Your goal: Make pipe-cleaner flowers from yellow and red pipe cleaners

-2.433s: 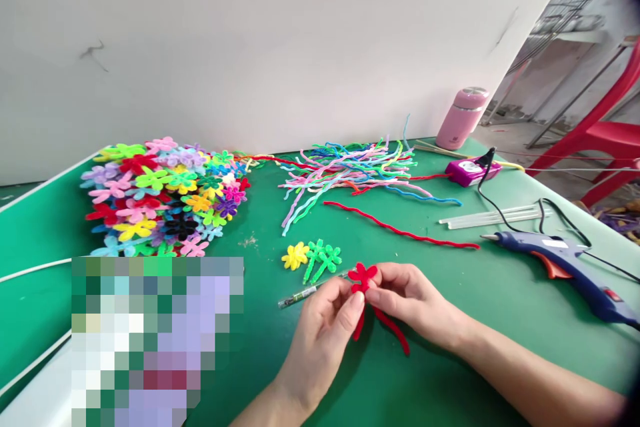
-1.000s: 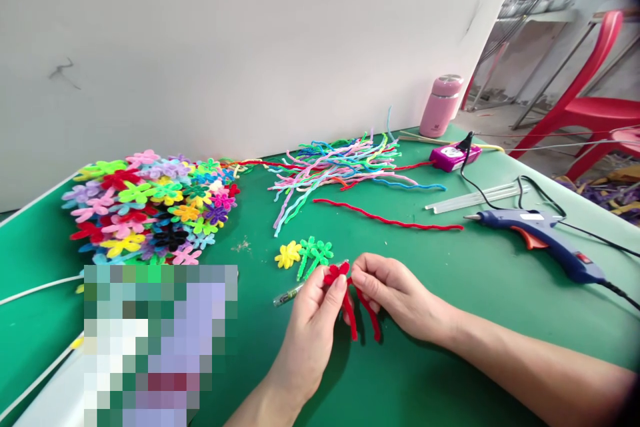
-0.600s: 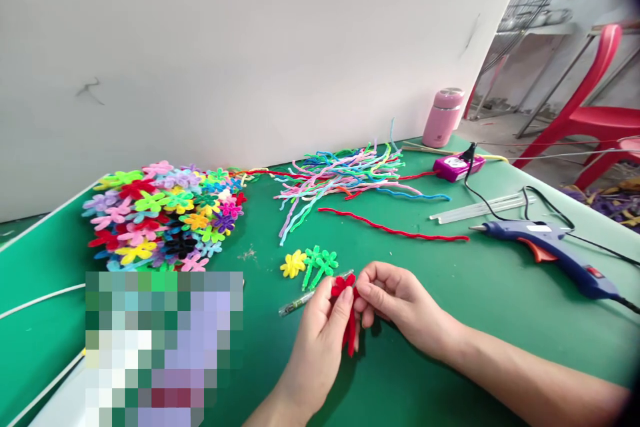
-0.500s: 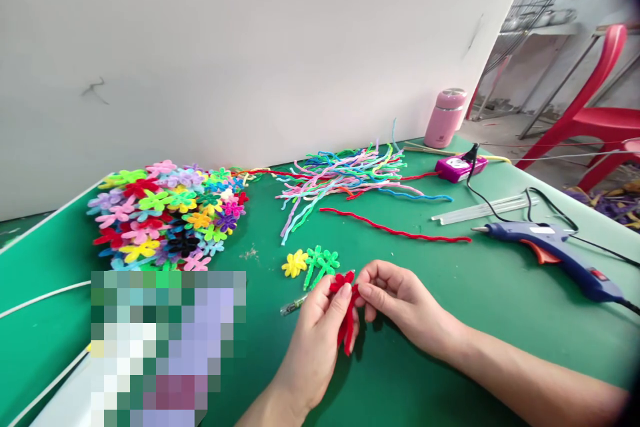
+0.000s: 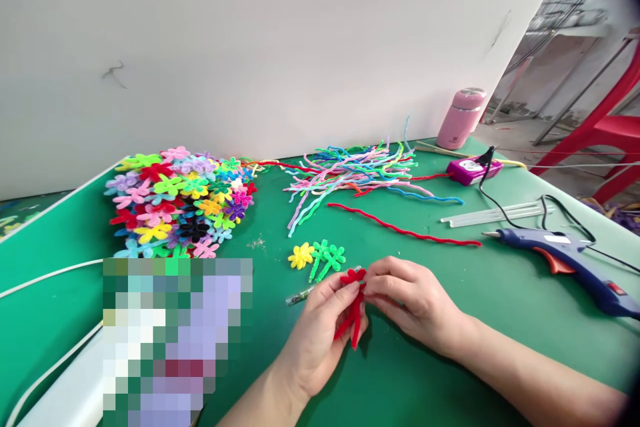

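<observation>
Between my hands is a red pipe-cleaner flower (image 5: 356, 310), its petals looped at the top and two fuzzy ends hanging below. My left hand (image 5: 320, 333) pinches it between thumb and fingers. On the other side, the fingertips of my right hand (image 5: 413, 300) close on its edge near the petals. Just beyond lie a yellow flower (image 5: 301, 255) and two green pipe-cleaner pieces (image 5: 327, 259) with stems. A clear, thin tube-like item (image 5: 299, 297) is partly hidden behind my left hand. One loose red pipe cleaner (image 5: 405, 227) lies farther back.
A heap of colourful flowers (image 5: 185, 203) stands at the left, near a pixelated area. Loose pipe cleaners (image 5: 350, 170) pile at the back. To the right are a blue glue gun (image 5: 565, 247), glue sticks (image 5: 495, 213), a purple power socket (image 5: 473, 171) and a pink bottle (image 5: 461, 119).
The view has shifted slightly, so the table's things sit farther right. My right fingers have closed in against the red flower, and its hanging ends have spread apart.
</observation>
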`<move>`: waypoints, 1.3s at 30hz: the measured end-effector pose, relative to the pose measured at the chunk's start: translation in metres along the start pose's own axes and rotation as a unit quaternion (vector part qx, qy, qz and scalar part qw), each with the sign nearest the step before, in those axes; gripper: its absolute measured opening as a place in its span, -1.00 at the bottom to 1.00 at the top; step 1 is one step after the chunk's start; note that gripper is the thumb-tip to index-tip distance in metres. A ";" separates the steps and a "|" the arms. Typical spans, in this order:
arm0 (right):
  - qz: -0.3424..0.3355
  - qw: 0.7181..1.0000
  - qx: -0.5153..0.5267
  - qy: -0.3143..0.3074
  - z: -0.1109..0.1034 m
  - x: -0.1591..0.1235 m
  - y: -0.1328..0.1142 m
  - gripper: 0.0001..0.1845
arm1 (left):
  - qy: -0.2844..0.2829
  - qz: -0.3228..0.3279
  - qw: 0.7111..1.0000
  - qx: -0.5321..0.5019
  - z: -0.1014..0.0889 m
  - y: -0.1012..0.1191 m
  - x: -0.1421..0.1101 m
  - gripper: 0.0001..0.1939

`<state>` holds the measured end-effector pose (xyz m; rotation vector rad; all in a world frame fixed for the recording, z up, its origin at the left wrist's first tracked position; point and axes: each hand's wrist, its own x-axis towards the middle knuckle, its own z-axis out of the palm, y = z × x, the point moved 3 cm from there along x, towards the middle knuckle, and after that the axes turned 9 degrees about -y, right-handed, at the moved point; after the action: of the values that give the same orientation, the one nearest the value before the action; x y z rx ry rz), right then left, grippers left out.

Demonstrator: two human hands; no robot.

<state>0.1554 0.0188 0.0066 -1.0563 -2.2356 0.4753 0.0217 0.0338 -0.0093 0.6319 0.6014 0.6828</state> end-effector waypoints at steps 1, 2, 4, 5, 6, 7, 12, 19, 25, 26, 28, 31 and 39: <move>-0.002 1.000 -0.011 0.000 0.000 0.000 -0.001 -0.89 | 0.006 0.003 1.000 -0.001 0.000 0.000 0.000 -0.96; -0.005 1.000 -0.020 0.001 0.000 0.000 -0.001 -0.89 | 0.013 0.004 1.000 0.002 0.000 0.001 -0.001 -0.96; -0.011 0.999 -0.032 0.003 0.001 0.001 -0.003 -0.89 | 0.021 0.013 1.000 0.019 0.001 0.002 -0.002 -0.96; -0.013 0.999 -0.032 0.001 0.002 0.001 -0.003 -0.89 | 0.024 0.020 0.999 0.032 0.002 0.003 -0.002 -0.95; -0.012 0.999 -0.029 -0.001 0.003 0.002 -0.004 -0.89 | 0.025 0.028 0.998 0.047 0.002 0.003 -0.002 -0.94; -0.009 1.000 -0.023 -0.005 0.003 0.002 -0.004 -0.89 | 0.025 0.036 0.997 0.063 0.002 0.004 -0.002 -0.92; 0.007 1.000 0.024 -0.015 0.004 0.005 -0.005 -0.89 | 0.019 0.062 0.988 0.140 0.000 0.005 -0.002 -0.85; 0.028 0.998 0.061 -0.017 0.008 0.004 -0.005 -0.87 | 0.012 0.063 0.982 0.180 -0.001 0.003 -0.002 -0.86; 0.053 0.995 0.086 0.012 0.009 0.000 -0.002 -0.90 | 0.024 0.039 0.982 0.183 0.000 0.004 -0.002 -0.82; 0.069 0.993 0.094 0.021 0.008 -0.001 -0.001 -0.92 | 0.027 0.036 0.984 0.173 0.000 0.005 -0.002 -0.82; 0.100 0.989 0.104 0.039 0.006 -0.003 0.002 -0.86 | 0.029 0.033 0.987 0.152 0.000 0.006 -0.001 -0.83; 0.108 0.988 0.097 0.043 0.004 -0.004 0.003 -0.81 | 0.024 0.031 0.989 0.139 0.000 0.006 -0.001 -0.85; 0.087 0.989 0.120 0.000 0.006 0.000 0.004 -0.95 | 0.029 0.050 0.959 0.278 -0.001 0.008 -0.003 -0.82</move>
<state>0.1539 0.0209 -0.0001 -1.1255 -2.0326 0.7987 0.0162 0.0366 -0.0038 1.1755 0.8311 0.6279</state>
